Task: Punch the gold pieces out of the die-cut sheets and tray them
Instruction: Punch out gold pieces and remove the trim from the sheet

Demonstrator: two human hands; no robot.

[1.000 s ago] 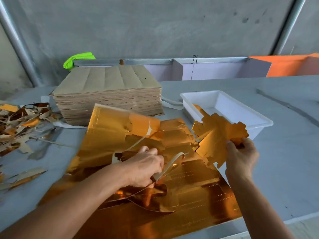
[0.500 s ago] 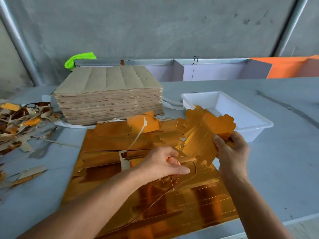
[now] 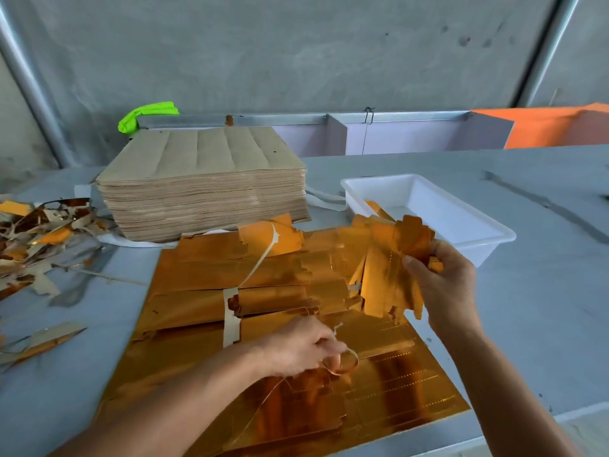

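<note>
Had a fanned bundle of punched gold pieces [image 3: 392, 258] pinched between thumb and curled fingers of the right hand [image 3: 441, 285], held clear of the table just at 7 o'clock of the white tray [image 3: 474, 239], overlapping its near-left corner in view but not yet inside. Turned that bundle over the last second, without carrying it noticeably closer to the tray. Showed one or two gold pieces already lying in the tray.

Pinched a thin curled strip of waste trim [image 3: 342, 364] in the left hand [image 3: 296, 349], drawn toward 6 o'clock across the gold die-cut sheet [image 3: 412, 384]. Let the sheet flap, raised a second earlier, drop flat again.

Probably meant one batch freed and the skeleton being stripped, with the traying still to come.

Left the stack of brown-backed sheets [image 3: 204, 192] at 11 o'clock and the scrap heap [image 3: 39, 232] at 9 o'clock untouched on the grey table [image 3: 543, 291].
</note>
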